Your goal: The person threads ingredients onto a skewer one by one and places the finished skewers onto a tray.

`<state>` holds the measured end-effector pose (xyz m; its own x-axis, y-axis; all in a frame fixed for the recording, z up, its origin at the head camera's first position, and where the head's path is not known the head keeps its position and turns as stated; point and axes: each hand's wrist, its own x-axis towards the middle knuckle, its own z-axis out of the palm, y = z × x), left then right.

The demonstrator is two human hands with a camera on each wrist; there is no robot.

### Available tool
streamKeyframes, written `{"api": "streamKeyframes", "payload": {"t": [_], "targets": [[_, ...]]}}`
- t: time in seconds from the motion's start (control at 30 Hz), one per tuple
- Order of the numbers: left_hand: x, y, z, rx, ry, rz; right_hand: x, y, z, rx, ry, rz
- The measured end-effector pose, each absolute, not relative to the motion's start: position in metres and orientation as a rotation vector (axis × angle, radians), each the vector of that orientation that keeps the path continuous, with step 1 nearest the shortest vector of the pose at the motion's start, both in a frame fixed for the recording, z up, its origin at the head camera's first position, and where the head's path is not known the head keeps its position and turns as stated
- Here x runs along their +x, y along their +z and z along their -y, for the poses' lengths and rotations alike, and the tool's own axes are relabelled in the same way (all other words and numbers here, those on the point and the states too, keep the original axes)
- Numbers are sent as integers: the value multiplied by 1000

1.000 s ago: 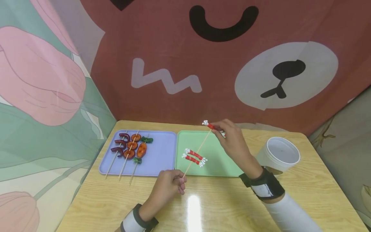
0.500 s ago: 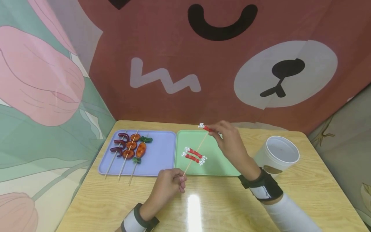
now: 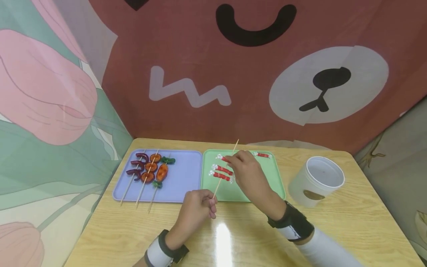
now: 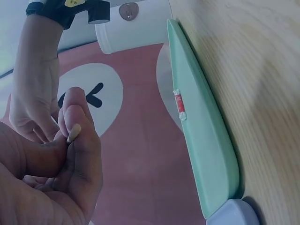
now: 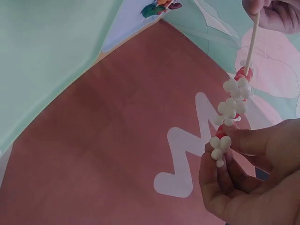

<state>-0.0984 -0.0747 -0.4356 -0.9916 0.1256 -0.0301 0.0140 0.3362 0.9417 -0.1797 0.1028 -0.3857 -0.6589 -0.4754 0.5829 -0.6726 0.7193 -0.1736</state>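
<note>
Right hand [image 3: 245, 168] slides third red-and-white roll [image 3: 224, 159] down skewer [image 3: 227, 168] toward two others, over green tray [image 3: 277, 185] | left hand [image 3: 198, 209] pinches skewer's lower end | loose roll [image 3: 262, 154] lies on tray's far edge

Bright even light, table [image 3: 300, 237] glare, wrist views perhaps soft

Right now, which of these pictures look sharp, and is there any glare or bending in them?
Head view: sharp, with a bright white glare streak on the wooden table below the left hand, and straight edges bowed by the wide lens. Left wrist view: tilted sideways, the close fingers soft, the green tray clearer. Right wrist view: dimmer, the red and white pieces on the skewer fairly sharp.
</note>
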Motion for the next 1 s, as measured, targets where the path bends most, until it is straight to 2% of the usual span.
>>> {"api": "streamKeyframes", "payload": {"t": [0.53, 0.73, 0.83, 1.0], "targets": [[-98, -436, 82, 90, 1784, -2435, -169, -400, -90, 840, 504, 2391], [-97, -438, 85, 68, 1741, -2474, -174, -405, -95, 857, 641, 2416], [-97, -439, 90, 37, 1723, -2493, -188, -404, -107, 815, 817, 2404], [-97, -442, 96, 8, 1715, -2489, -235, -413, -146, 526, 906, 2568]]}}
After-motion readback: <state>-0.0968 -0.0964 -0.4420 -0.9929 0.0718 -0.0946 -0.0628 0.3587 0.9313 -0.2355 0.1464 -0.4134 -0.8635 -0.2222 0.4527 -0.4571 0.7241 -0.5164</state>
